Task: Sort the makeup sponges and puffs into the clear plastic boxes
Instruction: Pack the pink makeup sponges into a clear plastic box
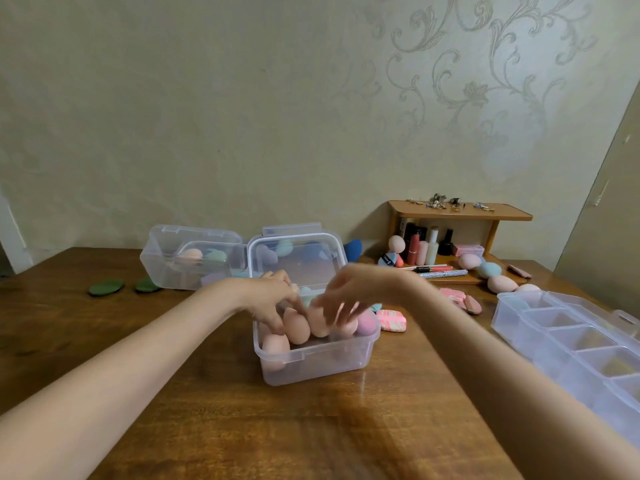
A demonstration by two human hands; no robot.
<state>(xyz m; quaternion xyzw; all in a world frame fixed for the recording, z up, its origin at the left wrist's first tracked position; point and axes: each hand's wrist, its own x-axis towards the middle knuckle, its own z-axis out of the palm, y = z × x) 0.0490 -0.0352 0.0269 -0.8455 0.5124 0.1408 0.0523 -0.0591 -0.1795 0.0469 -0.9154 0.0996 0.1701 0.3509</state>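
Note:
A clear plastic box [313, 367] stands open in the middle of the table, its lid [298, 261] raised behind it. Several peach egg-shaped sponges [275, 346] and a lilac sponge [366, 323] fill it. My left hand [273, 299] reaches into the box from the left, fingers down among the peach sponges. My right hand [341, 299] hovers over the box from the right, fingers spread and blurred, touching a peach sponge [318, 323]. A second clear box [188, 258] at the back left holds peach and green sponges.
Two green flat puffs [106, 287] lie at the left. A pink marbled puff [391, 320] lies right of the box. A long compartmented clear organiser [568, 344] sits at the right. A wooden shelf [460, 211] with cosmetics and loose sponges [502, 284] stands at the back right.

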